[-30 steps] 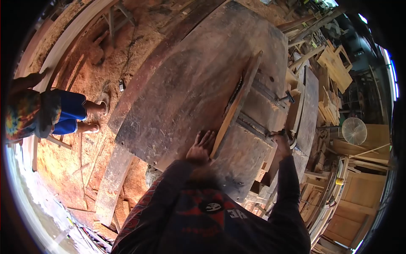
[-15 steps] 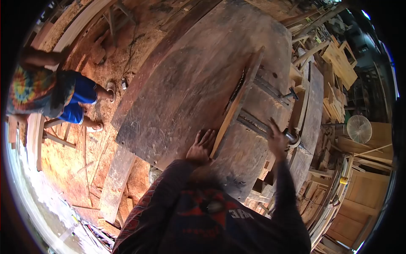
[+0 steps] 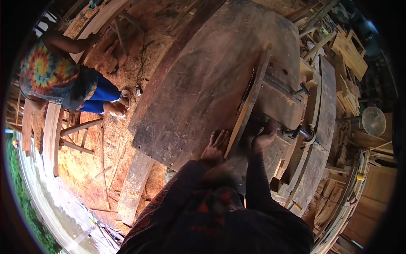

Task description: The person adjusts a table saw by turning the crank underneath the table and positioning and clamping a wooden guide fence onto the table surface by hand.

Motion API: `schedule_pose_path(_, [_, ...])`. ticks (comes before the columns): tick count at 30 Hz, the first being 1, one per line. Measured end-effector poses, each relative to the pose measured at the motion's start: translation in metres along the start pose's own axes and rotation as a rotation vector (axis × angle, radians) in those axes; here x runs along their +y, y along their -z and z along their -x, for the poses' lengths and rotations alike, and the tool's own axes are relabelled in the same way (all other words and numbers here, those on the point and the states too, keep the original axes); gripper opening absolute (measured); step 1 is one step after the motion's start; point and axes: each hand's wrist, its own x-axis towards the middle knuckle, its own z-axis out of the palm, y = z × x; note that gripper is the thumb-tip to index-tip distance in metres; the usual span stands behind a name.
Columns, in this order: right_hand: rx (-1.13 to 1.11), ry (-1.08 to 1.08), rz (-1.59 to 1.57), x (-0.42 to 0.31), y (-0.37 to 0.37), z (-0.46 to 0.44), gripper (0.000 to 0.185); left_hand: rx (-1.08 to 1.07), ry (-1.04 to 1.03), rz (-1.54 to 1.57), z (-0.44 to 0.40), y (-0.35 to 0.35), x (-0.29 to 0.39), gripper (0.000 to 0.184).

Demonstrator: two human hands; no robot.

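Landmark: narrow board (image 3: 251,97), lying lengthwise on the desk (image 3: 192,80), looks set on edge. My left hand (image 3: 215,146): palm down on the desk top, fingers spread, just left of the board's near end, fingertips close to its side; contact with the board unclear. My right hand (image 3: 265,137): right of the board, over the near clamp (image 3: 291,133), fingers partly bent, blurred; can't tell if it pinches or grips anything. Far clamp (image 3: 286,87): right of the board, farther up, its bar running out from near the board's side. Co-worker (image 3: 53,67): well left of the board, off the desk, beside some long planks (image 3: 53,133). Fan (image 3: 374,121): far right of the board.

Handling, my guess: board stiff, fairly light for its length, dry rather than slippery, not fragile, though a thin edge could chip or splinter. Best hold: both long faces, around mid-length; near end good for steadying. Clamps likely heavy, rigid metal; take by bar or handle.
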Motion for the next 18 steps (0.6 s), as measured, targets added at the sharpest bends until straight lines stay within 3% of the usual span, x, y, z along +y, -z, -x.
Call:
schedule_pose_path(2, [0.071,0.063,0.011,0.015,-0.011,0.009,0.044,-0.001,-0.004,0.004,-0.003,0.001,0.004,0.095])
schedule_pose_path(3, [-0.103,0.409,0.179,0.091,0.011,0.008,0.045,0.015,-0.01,0.014,-0.003,0.001,0.003,0.098])
schedule_pose_path(4, [-0.292,0.266,0.149,0.116,0.026,0.007,0.045,0.026,-0.02,0.019,-0.002,0.002,0.002,0.1])
schedule_pose_path(7, [-0.062,0.107,0.079,0.073,0.005,0.008,0.045,-0.004,-0.035,-0.035,-0.001,0.001,0.001,0.102])
schedule_pose_path(10, [-0.037,0.162,0.136,0.043,0.005,-0.01,0.045,-0.063,-0.003,-0.018,-0.003,0.01,0.005,0.104])
schedule_pose_path(12, [0.129,-0.037,-0.071,0.022,0.006,-0.024,0.043,-0.055,0.011,0.009,-0.002,0.01,0.005,0.102])
schedule_pose_path(13, [0.064,0.058,0.053,0.018,0.018,-0.029,0.043,-0.046,0.017,0.033,-0.003,0.009,0.005,0.101])
schedule_pose_path(15, [-0.316,0.532,0.557,-0.014,0.041,-0.024,0.047,-0.126,0.025,-0.027,-0.005,-0.002,0.007,0.099])
schedule_pose_path(16, [-0.423,0.465,0.417,-0.041,0.039,-0.023,0.049,-0.204,0.062,-0.109,-0.002,-0.008,-0.002,0.097])
schedule_pose_path(17, [-0.52,0.386,0.279,-0.069,0.037,-0.022,0.053,-0.061,0.053,-0.192,0.003,-0.041,-0.006,0.094])
schedule_pose_path(18, [-0.506,0.175,0.396,-0.091,0.053,-0.03,0.054,-0.052,0.048,-0.113,0.003,-0.028,-0.005,0.093])
